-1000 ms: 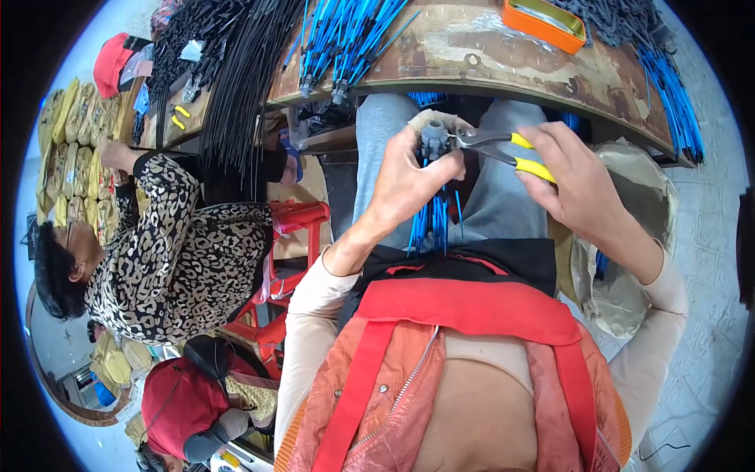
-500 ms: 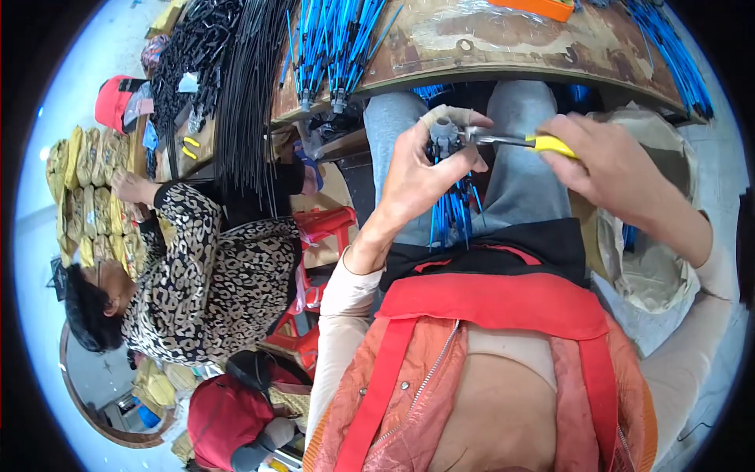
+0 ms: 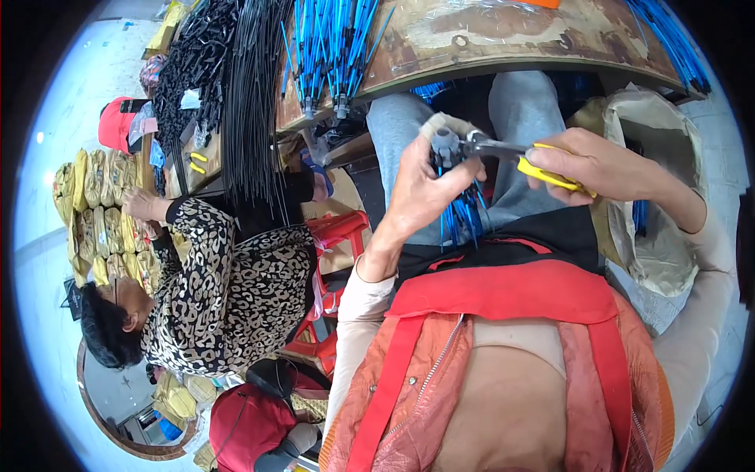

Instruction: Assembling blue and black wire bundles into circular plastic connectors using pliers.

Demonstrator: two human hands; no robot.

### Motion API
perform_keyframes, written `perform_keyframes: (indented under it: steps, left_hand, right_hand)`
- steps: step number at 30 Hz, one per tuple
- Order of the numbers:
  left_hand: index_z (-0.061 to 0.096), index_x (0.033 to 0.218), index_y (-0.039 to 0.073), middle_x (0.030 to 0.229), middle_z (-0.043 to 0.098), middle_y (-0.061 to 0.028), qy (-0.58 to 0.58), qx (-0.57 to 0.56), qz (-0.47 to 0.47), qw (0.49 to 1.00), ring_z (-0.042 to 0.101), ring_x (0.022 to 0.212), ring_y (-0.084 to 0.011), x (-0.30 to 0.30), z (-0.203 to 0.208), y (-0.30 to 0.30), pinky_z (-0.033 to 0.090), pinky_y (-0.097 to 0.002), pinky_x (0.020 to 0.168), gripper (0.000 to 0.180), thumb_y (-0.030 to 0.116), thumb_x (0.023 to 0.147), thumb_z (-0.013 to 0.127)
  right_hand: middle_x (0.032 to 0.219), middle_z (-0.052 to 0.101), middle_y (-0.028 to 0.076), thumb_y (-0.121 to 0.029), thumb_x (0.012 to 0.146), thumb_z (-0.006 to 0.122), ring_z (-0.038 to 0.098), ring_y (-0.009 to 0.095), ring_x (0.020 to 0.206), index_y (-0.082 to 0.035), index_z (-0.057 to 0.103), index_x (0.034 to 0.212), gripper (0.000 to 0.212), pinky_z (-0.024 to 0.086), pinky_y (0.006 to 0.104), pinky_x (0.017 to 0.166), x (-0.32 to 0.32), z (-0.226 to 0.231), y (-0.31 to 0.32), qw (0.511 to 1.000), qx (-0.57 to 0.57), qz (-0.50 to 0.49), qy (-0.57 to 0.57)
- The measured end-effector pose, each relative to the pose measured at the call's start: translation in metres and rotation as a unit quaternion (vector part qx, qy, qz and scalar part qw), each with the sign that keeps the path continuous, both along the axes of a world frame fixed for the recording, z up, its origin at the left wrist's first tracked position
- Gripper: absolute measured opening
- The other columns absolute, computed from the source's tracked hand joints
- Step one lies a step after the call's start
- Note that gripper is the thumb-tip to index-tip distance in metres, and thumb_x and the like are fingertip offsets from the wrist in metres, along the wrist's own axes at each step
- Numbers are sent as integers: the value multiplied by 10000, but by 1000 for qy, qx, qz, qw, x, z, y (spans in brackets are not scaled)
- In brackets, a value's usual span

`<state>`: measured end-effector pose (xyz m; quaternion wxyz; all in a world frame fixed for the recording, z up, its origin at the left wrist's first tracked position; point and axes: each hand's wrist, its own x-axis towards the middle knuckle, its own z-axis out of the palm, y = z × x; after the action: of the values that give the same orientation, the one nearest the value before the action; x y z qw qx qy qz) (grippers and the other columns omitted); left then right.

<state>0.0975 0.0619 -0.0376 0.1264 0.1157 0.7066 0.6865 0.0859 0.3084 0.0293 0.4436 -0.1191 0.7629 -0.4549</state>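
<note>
My left hand (image 3: 417, 189) is wrapped round a bundle of blue rods (image 3: 464, 219) topped by a grey round hub (image 3: 445, 143), which looks like an umbrella frame. The hub faces up between thumb and fingers, and the rods hang toward my lap. Pale wrapping covers part of a finger on this hand. My right hand (image 3: 602, 164) grips pliers (image 3: 541, 170) with yellow handles. Their metal jaws reach left to the side of the hub; what they bite on is too small to make out.
Ahead runs a worn wooden table (image 3: 503, 43) with more blue rod bundles (image 3: 322, 47). Long black rods (image 3: 255, 102) overhang its left part. An open pale sack (image 3: 668, 244) stands at my right. To the left, a co-worker in a patterned top (image 3: 228, 267) sits near a red stool (image 3: 346, 232).
The pliers' yellow handles have spread apart and swung lower at my right hand, with the jaws still beside the hub. My left hand keeps its hold on the bundle.
</note>
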Motion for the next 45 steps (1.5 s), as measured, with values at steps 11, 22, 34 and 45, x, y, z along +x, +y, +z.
perform_keyframes:
  steps: [11,22,34,45]
  left_hand:
    - [549,941,41,769,650,-33,-41,70,-119,990,631,731,-93,-6,6,-11,497,-240,664,175,-26,805,636]
    - [549,1085,24,810,636,-28,-49,42,-73,995,606,735,-84,-2,8,-11,490,-235,675,287,17,817,652]
    - [576,1108,5,939,645,-62,-15,26,-46,999,633,847,-127,9,4,-25,508,-264,780,373,-10,764,718]
    - [591,1024,32,883,642,-10,-48,-28,-111,992,602,820,-76,5,20,-19,483,-240,766,283,11,756,677]
  right_hand:
    - [584,534,17,-347,1018,390,475,85,452,-1,570,929,399,375,243,431,31,-14,-12,984,-107,-111,-87]
    - [644,577,52,-374,965,560,537,103,521,-8,569,900,372,436,256,485,12,-11,-16,999,38,15,0]
    - [836,637,54,-238,990,509,595,110,713,-24,557,1207,308,472,255,636,32,-29,-25,991,-67,-26,110]
    - [955,641,146,-193,966,535,633,238,797,8,525,1241,341,496,341,749,28,-28,-23,976,-60,33,207]
